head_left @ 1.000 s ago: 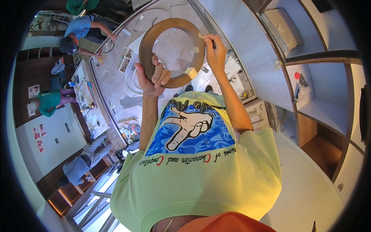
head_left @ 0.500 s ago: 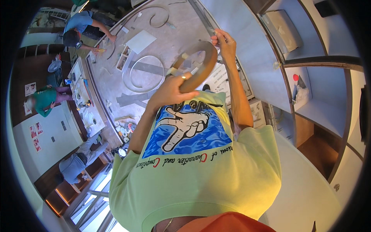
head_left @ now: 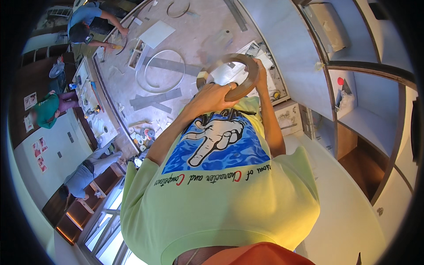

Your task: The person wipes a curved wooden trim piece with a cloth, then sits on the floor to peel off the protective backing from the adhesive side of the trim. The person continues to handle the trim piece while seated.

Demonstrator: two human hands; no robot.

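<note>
In front of my chest I hold a wide brown roll of edge banding, a ring with an open middle. My left hand is closed on its near left side, with a dark ring on one finger. At the roll's right side is my right hand, gripping the outer edge; its fingers are partly hidden behind the roll. Part of the roll's far side is blurred.
A worktable bears a white coil, dark flat strips and a white board. Open shelving stands on my right. One co-worker bends over the table's far left; others are further left.
My right hand has come down and in from the far right to the roll's side. The roll has turned to show more of its round opening. My left hand still holds it.
</note>
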